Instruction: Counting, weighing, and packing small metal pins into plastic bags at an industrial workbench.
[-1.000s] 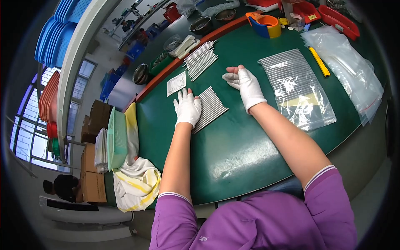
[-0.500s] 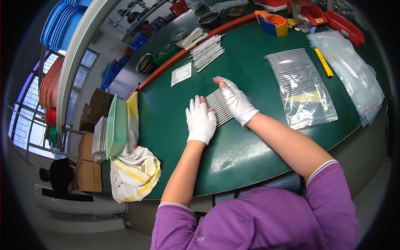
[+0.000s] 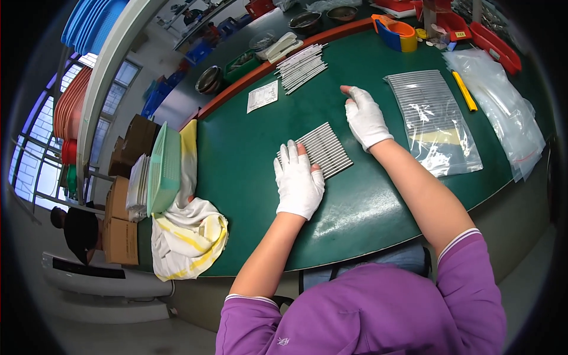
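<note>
A row of thin silvery metal rods (image 3: 326, 150) lies side by side on the green table. My left hand (image 3: 299, 184), in a white glove with bare thumb and fingertip, rests flat over the left end of the row with its fingers stretched out. To the right of the rods is my right hand (image 3: 365, 120), gloved alike, apart from them and holding nothing visible; its fingers are extended, partly hidden behind the hand. Further right lies a clear plastic bag (image 3: 435, 121) containing many similar rods and a yellowish slip. A looser pile of rods (image 3: 302, 68) lies at the back.
Beside that pile is a white printed paper (image 3: 262, 96). On the right are a yellow cutter knife (image 3: 464, 92) and a stack of clear bags (image 3: 497, 109). An orange-and-blue tape dispenser (image 3: 395, 34) stands behind. A green basket (image 3: 164, 171) and crumpled cloth (image 3: 189, 236) are on the left.
My right hand has moved off the rods, to the right, uncovering the row's right side. My left hand stays on the left end. The whole view has shifted slightly.
</note>
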Available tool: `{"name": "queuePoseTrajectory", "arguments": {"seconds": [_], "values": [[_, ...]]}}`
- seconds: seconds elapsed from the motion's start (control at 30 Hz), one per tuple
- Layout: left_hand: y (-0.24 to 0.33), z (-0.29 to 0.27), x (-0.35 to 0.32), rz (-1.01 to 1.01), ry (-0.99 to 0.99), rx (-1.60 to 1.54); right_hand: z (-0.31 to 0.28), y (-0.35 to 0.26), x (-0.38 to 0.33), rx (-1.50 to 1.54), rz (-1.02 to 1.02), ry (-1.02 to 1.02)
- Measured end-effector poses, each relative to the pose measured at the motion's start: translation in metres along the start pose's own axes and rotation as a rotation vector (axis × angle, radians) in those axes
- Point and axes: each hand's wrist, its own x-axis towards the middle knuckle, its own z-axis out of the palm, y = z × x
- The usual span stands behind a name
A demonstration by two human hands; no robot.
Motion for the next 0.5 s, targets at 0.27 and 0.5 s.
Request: {"name": "queuePoseTrajectory", "arguments": {"seconds": [0.27, 0.5], "values": [[-0.030, 0.018, 0.044, -0.041, -0.041, 0.003, 0.002, 0.000, 0.002, 0.006, 0.069, -0.049], [-0.075, 0.027, 0.092, -0.049, -0.040, -0.360, 0.004, -0.004, 0.002, -0.023, 0.033, -0.075]]}}
